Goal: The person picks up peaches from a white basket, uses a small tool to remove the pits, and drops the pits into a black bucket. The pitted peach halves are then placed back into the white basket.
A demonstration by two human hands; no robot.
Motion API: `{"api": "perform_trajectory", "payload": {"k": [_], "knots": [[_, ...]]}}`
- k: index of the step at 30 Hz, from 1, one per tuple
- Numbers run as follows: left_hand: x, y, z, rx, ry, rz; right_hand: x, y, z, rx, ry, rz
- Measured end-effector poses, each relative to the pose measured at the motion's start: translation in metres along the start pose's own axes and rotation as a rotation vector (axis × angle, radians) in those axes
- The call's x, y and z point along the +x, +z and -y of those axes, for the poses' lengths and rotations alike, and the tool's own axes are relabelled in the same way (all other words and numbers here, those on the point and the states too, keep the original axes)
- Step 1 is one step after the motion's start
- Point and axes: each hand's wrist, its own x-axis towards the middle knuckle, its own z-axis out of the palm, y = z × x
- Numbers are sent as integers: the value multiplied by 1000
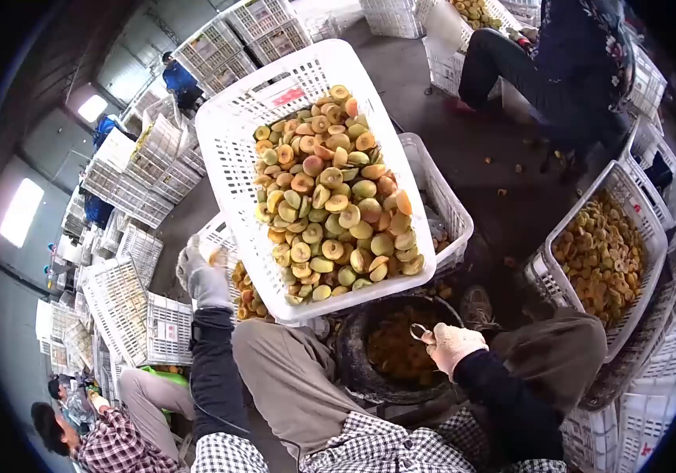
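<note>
My left hand [206,274], in a pale grey glove, is at the left side of a white plastic crate [228,146], slightly blurred. Its fingers are closed around an orange-yellow stone fruit [217,257]. My right hand [458,348], in a whitish glove, grips a small tool with a metal loop [418,332] above a dark bucket [354,370]. Inside the bucket lie yellow-brown fruit pieces [401,347]. Halved yellow-green stone fruits [330,197], some blushed red, fill much of the crate in front of me.
Another white crate [456,217] is partly under the front one. At right stands a crate of cut fruit [602,256]. A person in dark clothes [566,71] sits at upper right; one in a checked shirt [121,441] is at lower left. Stacked crates [137,177] line the left.
</note>
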Motion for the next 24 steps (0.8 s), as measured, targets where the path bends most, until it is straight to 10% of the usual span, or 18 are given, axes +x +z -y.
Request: {"api": "perform_trajectory", "payload": {"k": [6, 10, 19, 22, 24], "knots": [[3, 49, -87, -676, 248, 430, 2, -6, 15, -2, -86, -28], [-13, 100, -155, -218, 136, 529, -4, -29, 30, 60, -76, 127], [-32, 113, -159, -254, 219, 744, 1, -21, 20, 24, -15, -23], [-35, 91, -146, -526, 35, 616, 1, -32, 39, 105, 12, 5], [-36, 78, -139, -1183, -547, 860, -6, -40, 52, 174, -33, -4]]}}
